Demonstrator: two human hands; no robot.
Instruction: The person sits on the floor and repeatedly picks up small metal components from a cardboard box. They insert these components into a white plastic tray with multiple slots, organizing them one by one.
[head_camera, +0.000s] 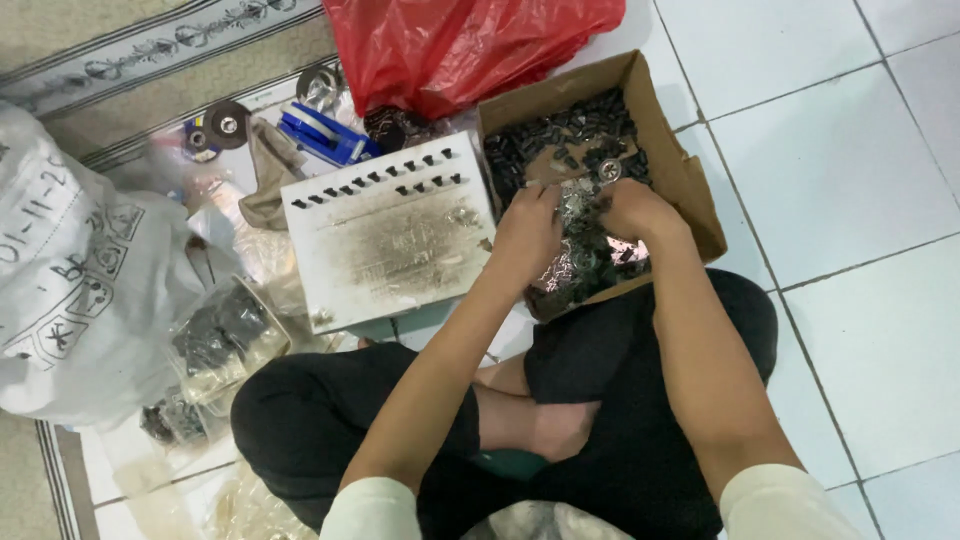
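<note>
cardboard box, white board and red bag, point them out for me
cardboard box (690, 175), head view, right wall.
white board (400, 245), head view, scorched middle.
red bag (450, 45), head view, crumpled middle.

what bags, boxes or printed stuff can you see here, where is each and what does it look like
Cardboard box: brown, open, on the tiles ahead; holds small dark parts, both hands inside.
Red plastic bag: crumpled, glossy, behind the box.
White sack: bulky, far left, dark printed marks.
Clear plastic bags: beside the left knee, dark parts inside.
White board: flat, smudged, left of the box, rows of small dark pieces.
</note>
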